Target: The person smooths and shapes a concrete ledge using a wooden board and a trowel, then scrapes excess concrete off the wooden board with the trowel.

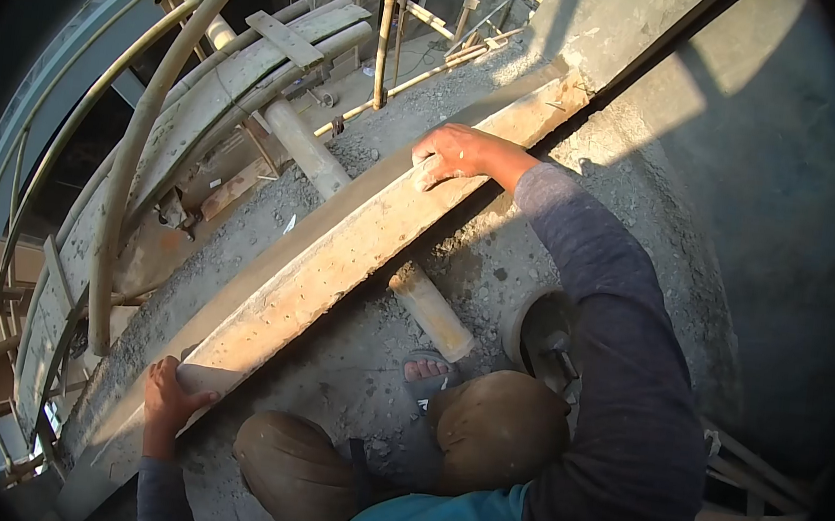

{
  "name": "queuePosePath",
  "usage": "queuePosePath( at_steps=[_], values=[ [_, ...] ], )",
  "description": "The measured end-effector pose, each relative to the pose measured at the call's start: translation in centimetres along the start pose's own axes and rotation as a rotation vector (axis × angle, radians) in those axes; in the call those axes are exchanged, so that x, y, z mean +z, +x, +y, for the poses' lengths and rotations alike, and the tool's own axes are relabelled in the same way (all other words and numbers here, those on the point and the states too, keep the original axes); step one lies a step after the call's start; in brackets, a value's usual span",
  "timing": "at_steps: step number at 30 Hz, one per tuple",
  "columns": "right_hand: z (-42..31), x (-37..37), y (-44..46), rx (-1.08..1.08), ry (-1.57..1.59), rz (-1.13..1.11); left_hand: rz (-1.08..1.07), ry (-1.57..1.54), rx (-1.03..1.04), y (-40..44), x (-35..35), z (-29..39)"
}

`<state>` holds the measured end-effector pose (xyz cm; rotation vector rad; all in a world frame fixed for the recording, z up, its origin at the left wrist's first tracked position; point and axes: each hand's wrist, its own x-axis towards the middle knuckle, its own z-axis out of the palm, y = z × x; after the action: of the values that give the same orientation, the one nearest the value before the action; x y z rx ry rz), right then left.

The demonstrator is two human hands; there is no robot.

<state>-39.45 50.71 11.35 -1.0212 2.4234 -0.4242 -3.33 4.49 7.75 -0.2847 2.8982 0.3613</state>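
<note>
The board (pixel 320 276) is long, straight and narrow, pale tan where the sun strikes it, with small dark pits scattered along its face and a rough, crumbly lower edge. Thin nails (pixel 557 105) stick up near its far end, and a shadow crosses its near end. It runs diagonally between the two hands and past the right one, above the gritty floor (pixel 300 382).

The right hand (pixel 456 154) holds the board, its dusty fingers (pixel 428 173) bent narrowly over the upper edge. The left hand (pixel 168 405) holds the near end, thumb across the face and fingers (pixel 160 374) by the outer edge; how far they reach underneath is hidden.

Below the right fingers, toward the person's body, a round tub (pixel 512 322) sits beside the right sleeve (pixel 623 320). Its mouth shows a dark inside with something thin and pale in it, too shaded to name. Left of the tub, a pipe (pixel 437 320) emerges from under the board and ends near a sandalled foot (pixel 427 370).
</note>
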Motion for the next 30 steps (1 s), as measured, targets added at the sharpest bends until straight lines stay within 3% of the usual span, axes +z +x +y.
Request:
queuePosePath(
  at_steps=[16, 30],
  values=[
    [-0.5, -0.9, -0.2, 0.08, -0.006, -0.05, 0.037, 0.056, -0.012, 0.4, -0.9, 0.6],
    [0.3, -0.5, 0.3, 0.005, -0.026, -0.001, 0.039, 0.065, -0.036, 0.4, -1.1, 1.0]
  ],
)
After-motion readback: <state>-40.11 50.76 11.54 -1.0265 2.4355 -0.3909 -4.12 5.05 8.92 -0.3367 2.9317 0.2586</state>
